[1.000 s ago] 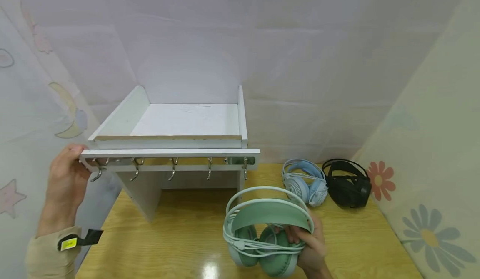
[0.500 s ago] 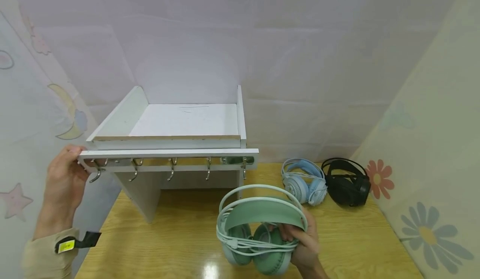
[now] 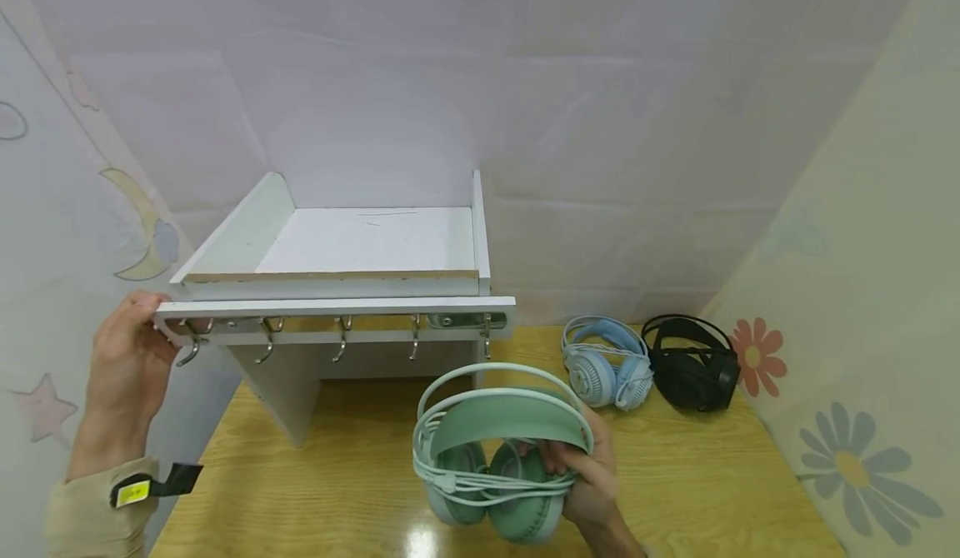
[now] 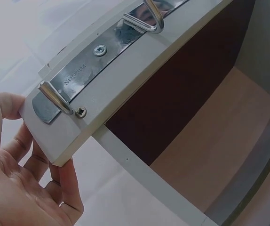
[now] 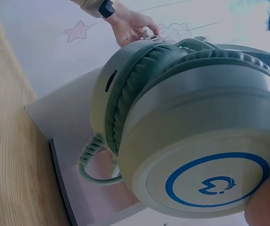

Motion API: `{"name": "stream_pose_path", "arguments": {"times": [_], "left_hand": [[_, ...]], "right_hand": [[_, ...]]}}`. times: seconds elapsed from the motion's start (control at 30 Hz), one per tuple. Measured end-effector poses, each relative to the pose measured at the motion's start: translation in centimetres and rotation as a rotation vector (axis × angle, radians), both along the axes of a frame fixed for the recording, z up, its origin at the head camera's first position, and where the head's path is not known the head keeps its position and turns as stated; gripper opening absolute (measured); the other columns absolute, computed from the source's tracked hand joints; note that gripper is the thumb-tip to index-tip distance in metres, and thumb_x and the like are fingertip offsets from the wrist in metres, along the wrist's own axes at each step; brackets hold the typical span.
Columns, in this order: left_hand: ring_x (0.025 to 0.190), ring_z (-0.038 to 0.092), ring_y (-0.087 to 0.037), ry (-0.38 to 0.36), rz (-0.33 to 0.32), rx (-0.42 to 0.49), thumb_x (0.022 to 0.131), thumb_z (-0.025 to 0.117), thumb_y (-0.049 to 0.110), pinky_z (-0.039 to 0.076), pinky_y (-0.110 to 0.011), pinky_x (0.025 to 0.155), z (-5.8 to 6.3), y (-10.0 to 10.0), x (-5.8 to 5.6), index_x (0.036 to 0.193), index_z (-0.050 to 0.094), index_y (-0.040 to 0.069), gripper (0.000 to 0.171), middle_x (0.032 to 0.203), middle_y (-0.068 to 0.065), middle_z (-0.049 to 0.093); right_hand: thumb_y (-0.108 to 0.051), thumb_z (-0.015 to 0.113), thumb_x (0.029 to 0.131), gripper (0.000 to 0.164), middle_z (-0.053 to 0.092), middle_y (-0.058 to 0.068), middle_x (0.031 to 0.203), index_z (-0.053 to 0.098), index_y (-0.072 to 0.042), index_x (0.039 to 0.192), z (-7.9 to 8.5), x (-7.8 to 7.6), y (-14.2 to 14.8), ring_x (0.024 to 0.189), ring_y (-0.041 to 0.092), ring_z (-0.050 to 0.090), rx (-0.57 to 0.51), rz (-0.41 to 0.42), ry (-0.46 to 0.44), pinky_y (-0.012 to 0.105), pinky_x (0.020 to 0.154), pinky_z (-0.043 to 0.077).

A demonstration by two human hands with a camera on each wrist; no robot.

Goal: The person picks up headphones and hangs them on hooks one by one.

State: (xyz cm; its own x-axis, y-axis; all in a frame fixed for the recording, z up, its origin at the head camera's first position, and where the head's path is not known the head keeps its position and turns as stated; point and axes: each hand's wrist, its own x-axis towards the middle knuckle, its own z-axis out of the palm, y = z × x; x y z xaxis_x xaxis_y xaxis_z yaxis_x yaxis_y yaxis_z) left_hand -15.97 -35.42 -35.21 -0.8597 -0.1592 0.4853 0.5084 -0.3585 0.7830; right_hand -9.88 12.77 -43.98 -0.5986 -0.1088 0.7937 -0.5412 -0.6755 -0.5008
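My right hand (image 3: 590, 475) grips a pair of mint-green headphones (image 3: 510, 417) by the right ear cup, in front of the white shelf. White cable is wound round the headphones across the ear cups. In the right wrist view an ear cup (image 5: 205, 155) with a blue ring logo fills the middle, and a fingertip shows at its lower right edge. My left hand (image 3: 131, 366) holds the left end of the white hook board (image 3: 337, 305), thumb on one edge and fingers at the other. Several metal hooks (image 3: 341, 340) line the board, all bare.
The white shelf (image 3: 277, 383) stands on the wooden table (image 3: 360, 491). Light blue headphones (image 3: 592, 375) and black headphones (image 3: 693, 375) lie at the right rear of the table. Printed cloth walls (image 3: 840, 250) enclose the back and sides.
My right hand has carried the green headphones left and slightly up, closer under the hook board. The left hand has stayed at the board's end.
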Motion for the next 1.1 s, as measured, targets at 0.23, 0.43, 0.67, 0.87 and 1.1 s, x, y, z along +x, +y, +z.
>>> {"name": "stream_pose_path", "arguments": {"times": [0.23,0.43,0.67,0.87,1.1], "left_hand": [[0.074,0.069,-0.013,-0.040,0.067,-0.010,0.113,0.040,0.005,0.052,-0.021,0.069,0.4,0.4,0.3,0.089,0.066,0.004,0.036,0.079,-0.002,0.070],[0.073,0.067,-0.011,-0.048,0.071,-0.005,0.113,0.039,0.004,0.053,-0.021,0.071,0.5,0.4,0.5,0.088,0.065,0.005,0.036,0.078,-0.001,0.070],[0.074,0.068,-0.013,-0.119,0.144,-0.030,0.114,0.040,0.009,0.050,-0.021,0.067,0.6,0.3,0.4,0.086,0.064,0.008,0.037,0.076,0.000,0.069],[0.075,0.068,-0.013,-0.085,0.100,-0.016,0.114,0.040,0.008,0.050,-0.021,0.069,0.8,0.4,0.3,0.087,0.065,0.006,0.037,0.077,-0.001,0.069],[0.075,0.069,-0.013,-0.060,0.071,0.001,0.114,0.039,0.007,0.050,-0.021,0.069,0.7,0.5,0.2,0.087,0.066,0.005,0.038,0.077,-0.002,0.069]], "right_hand": [[0.027,0.022,0.078,0.054,0.033,0.007,0.058,0.061,0.005,0.110,0.3,-0.4,-1.2,0.048,0.021,0.033,-0.019,0.018,0.030,0.042,0.066,0.055],[0.027,0.022,0.078,0.052,0.031,0.007,0.058,0.059,0.003,0.106,0.4,-0.2,-1.9,0.049,0.021,0.032,-0.031,0.031,0.006,0.040,0.070,0.057],[0.027,0.024,0.078,0.051,0.032,0.008,0.058,0.060,0.001,0.103,0.6,-0.4,-2.7,0.049,0.023,0.032,-0.015,0.016,-0.020,0.038,0.073,0.059],[0.028,0.024,0.076,0.061,0.033,0.008,0.057,0.064,-0.001,0.111,1.2,-0.7,-3.4,0.048,0.023,0.033,0.006,0.002,0.006,0.039,0.068,0.058],[0.027,0.024,0.076,0.054,0.032,0.008,0.055,0.061,0.000,0.104,1.3,-0.8,-4.1,0.047,0.023,0.033,0.011,-0.032,-0.014,0.036,0.070,0.060]]}}
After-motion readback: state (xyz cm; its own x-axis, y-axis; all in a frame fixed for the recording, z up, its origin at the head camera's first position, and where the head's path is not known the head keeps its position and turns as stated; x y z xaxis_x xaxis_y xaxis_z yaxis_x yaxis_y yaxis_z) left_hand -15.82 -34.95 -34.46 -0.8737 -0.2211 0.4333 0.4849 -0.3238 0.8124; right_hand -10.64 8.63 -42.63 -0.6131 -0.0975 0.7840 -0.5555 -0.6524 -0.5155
